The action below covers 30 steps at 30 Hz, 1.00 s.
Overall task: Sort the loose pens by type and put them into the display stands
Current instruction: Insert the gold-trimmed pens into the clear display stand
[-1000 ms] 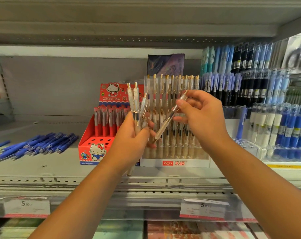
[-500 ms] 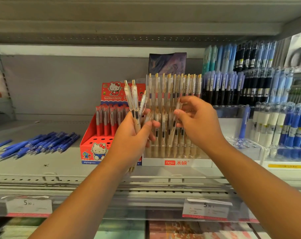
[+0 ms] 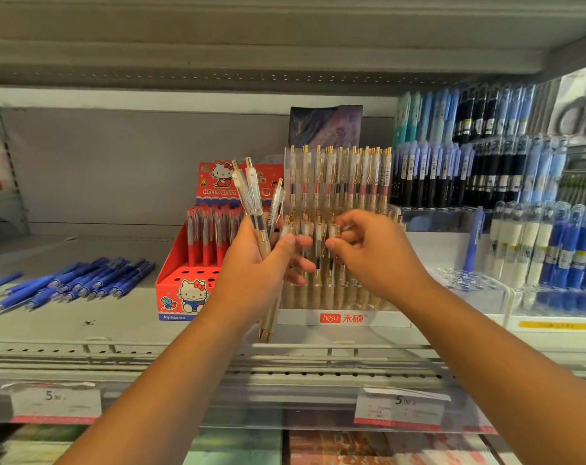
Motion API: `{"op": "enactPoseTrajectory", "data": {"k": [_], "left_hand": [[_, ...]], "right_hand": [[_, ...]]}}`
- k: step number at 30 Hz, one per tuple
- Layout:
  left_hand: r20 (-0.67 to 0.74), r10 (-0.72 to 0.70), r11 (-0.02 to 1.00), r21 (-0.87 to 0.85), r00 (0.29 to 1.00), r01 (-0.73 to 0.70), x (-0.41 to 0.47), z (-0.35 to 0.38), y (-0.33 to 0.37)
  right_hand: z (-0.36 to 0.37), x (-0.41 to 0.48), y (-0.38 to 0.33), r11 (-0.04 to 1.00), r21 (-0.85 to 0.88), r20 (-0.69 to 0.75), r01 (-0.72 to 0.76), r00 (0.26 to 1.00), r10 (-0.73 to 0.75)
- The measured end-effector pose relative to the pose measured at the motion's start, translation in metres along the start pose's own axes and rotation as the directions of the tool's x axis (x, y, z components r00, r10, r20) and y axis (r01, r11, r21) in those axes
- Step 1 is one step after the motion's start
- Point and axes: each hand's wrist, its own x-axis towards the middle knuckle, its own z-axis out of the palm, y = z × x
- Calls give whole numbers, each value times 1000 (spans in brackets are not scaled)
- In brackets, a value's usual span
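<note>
The shelf (image 3: 124, 323) carried the clear hesu display stand (image 3: 345, 318) near the middle of its front edge. The red Hello Kitty box (image 3: 184, 297) stood just left of it, and loose blue pens (image 3: 73, 280) lay towards the left end. Your left hand (image 3: 251, 276) gripped a bunch of gold-clipped pens (image 3: 251, 196). Your right hand (image 3: 382, 256) was at the stand's lower row, fingers curled. Whether it held a pen I couldn't tell.

Grey metal shelving (image 3: 117, 323), seemingly shop-lit.
</note>
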Motion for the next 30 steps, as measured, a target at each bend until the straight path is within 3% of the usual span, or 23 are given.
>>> {"op": "enactPoseTrajectory", "data": {"k": [5, 8, 13, 17, 27, 30], "left_hand": [[17, 5, 1000, 6, 1000, -6, 0, -1, -1], [33, 25, 1000, -16, 999, -24, -1, -2, -1], [63, 70, 997, -35, 996, -68, -3, 0, -1], [71, 84, 996, -27, 994, -83, -5, -1, -1], [6, 129, 990, 51, 992, -129, -2, -1, -5], [-35, 84, 996, -16, 996, -85, 0, -2, -5]], "right_hand": [[-10, -3, -9, 991, -130, -49, 42, 998, -49], [-17, -4, -21, 993, -67, -134, 100, 985, -109], [-13, -12, -43, 971, 198, 111, 134, 981, -158], [-3, -15, -47, 983, 137, 213, 127, 965, -154], [3, -17, -42, 968, 247, 78, 45, 995, -67], [-5, -16, -37, 919, 395, 56, 11, 998, -36]]}}
